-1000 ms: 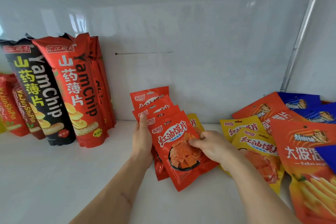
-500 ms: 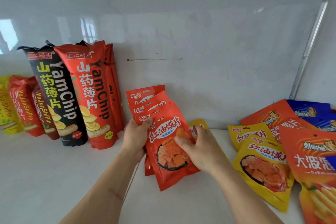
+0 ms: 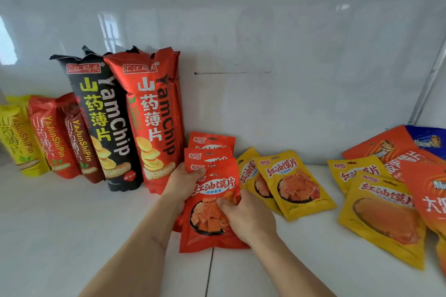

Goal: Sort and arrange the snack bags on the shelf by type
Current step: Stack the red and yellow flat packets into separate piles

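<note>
A fanned stack of small red snack bags [image 3: 212,190] stands tilted on the white shelf [image 3: 72,236], just right of the tall red YamChip bags [image 3: 152,123]. My left hand [image 3: 181,184] grips the stack's left edge, thumb over the front. My right hand [image 3: 246,218] holds the front red bag at its lower right. Two small yellow bags [image 3: 292,183] of the same snack lie just right of the stack. Two more yellow bags [image 3: 379,214] lie flat further right.
A black YamChip bag [image 3: 106,123] and smaller red and yellow YaJunShiPin bags [image 3: 50,137] stand against the white back wall at left. Orange and blue bags [image 3: 410,149] are piled in the right corner. A seam [image 3: 209,272] runs through the shelf near the front.
Both hands have carried the red stack leftward, up against the tall red YamChip bags. The yellow bags that were behind the stack are now uncovered on its right.
</note>
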{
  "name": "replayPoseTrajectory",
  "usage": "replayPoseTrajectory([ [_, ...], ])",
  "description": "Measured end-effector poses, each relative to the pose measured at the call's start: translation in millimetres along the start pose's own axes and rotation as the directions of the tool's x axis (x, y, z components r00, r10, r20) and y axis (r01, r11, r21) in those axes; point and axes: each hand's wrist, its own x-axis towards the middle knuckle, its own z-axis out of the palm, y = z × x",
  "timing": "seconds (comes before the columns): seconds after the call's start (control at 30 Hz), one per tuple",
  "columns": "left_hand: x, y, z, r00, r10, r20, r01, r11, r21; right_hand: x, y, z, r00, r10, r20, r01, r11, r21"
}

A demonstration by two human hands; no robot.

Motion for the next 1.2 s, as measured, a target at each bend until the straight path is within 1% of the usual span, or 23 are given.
replayPoseTrajectory([
  [0.1, 2, -2, 1, 0.996, 0.083, -0.039, -0.077, 0.988, 0.133, -2, -4, 10, 0.996, 0.03, -0.081, -0.038, 0.995, -0.09],
  [0.27, 1, 0, -6, 0.993, 0.102, -0.052, -0.076, 0.928, 0.365, -5, -8, 11, 0.994, 0.03, -0.102, -0.042, 0.992, -0.121],
  [0.33, -4, 3, -6, 0.992, 0.121, -0.042, -0.084, 0.866, 0.494, -4, -9, 11, 0.994, 0.035, -0.103, -0.048, 0.991, -0.124],
  [0.4, -12, 7, -4, 0.987, 0.159, -0.038, -0.099, 0.769, 0.631, -2, -8, 11, 0.993, 0.052, -0.105, -0.064, 0.992, -0.107],
  [0.47, -21, 11, -2, 0.971, 0.235, -0.033, -0.136, 0.664, 0.735, -1, -5, 10, 0.992, 0.061, -0.112, -0.069, 0.995, -0.071],
  [0.53, -30, 16, 1, 0.942, 0.336, -0.018, -0.182, 0.552, 0.814, 2, -1, 5, 0.991, 0.062, -0.12, -0.066, 0.997, -0.03],
  [0.6, -41, 22, 5, 0.901, 0.434, 0.014, -0.238, 0.467, 0.851, 3, 6, -7, 0.986, 0.043, -0.159, -0.046, 0.999, -0.017],
  [0.7, -54, 29, 20, 0.814, 0.571, 0.106, -0.392, 0.405, 0.826, 10, 18, -38, 0.96, 0.022, -0.278, -0.019, 1.0, 0.014],
  [0.77, -63, 31, 36, 0.756, 0.627, 0.188, -0.508, 0.38, 0.773, 20, 34, -62, 0.933, 0.046, -0.357, -0.042, 0.999, 0.017],
  [0.8, -68, 31, 47, 0.741, 0.636, 0.216, -0.558, 0.403, 0.726, 25, 43, -74, 0.926, 0.065, -0.373, -0.067, 0.998, 0.009],
  [0.83, -74, 32, 59, 0.754, 0.61, 0.243, -0.588, 0.463, 0.663, 30, 53, -83, 0.925, 0.078, -0.373, -0.086, 0.996, -0.004],
  [0.87, -78, 30, 73, 0.792, 0.555, 0.256, -0.583, 0.562, 0.586, 35, 62, -90, 0.931, 0.082, -0.356, -0.096, 0.995, -0.021],
  [0.9, -82, 28, 86, 0.846, 0.462, 0.265, -0.531, 0.684, 0.5, 38, 71, -96, 0.94, 0.079, -0.332, -0.097, 0.994, -0.039],
  [0.93, -82, 24, 101, 0.9, 0.34, 0.274, -0.428, 0.812, 0.397, 40, 80, -101, 0.95, 0.087, -0.299, -0.109, 0.992, -0.059],
  [0.97, -84, 22, 114, 0.937, 0.24, 0.255, -0.312, 0.903, 0.295, 42, 87, -104, 0.96, 0.095, -0.264, -0.121, 0.989, -0.086],
  [1.0, -83, 19, 125, 0.964, 0.154, 0.216, -0.201, 0.957, 0.211, 43, 92, -107, 0.968, 0.106, -0.226, -0.136, 0.984, -0.119],
  [1.07, -80, 16, 145, 0.994, -0.013, 0.108, 0.003, 0.996, 0.092, 45, 101, -109, 0.982, 0.115, -0.148, -0.141, 0.973, -0.184],
  [1.1, -77, 15, 153, 0.996, -0.075, 0.042, 0.073, 0.996, 0.045, 47, 105, -109, 0.986, 0.115, -0.117, -0.137, 0.971, -0.197],
  [1.13, -74, 15, 159, 0.992, -0.123, -0.016, 0.123, 0.992, 0.007, 49, 108, -109, 0.989, 0.111, -0.1, -0.13, 0.971, -0.202],
  [1.2, -67, 12, 169, 0.979, -0.171, -0.109, 0.167, 0.985, -0.043, 53, 113, -108, 0.992, 0.086, -0.095, -0.104, 0.974, -0.203],
])
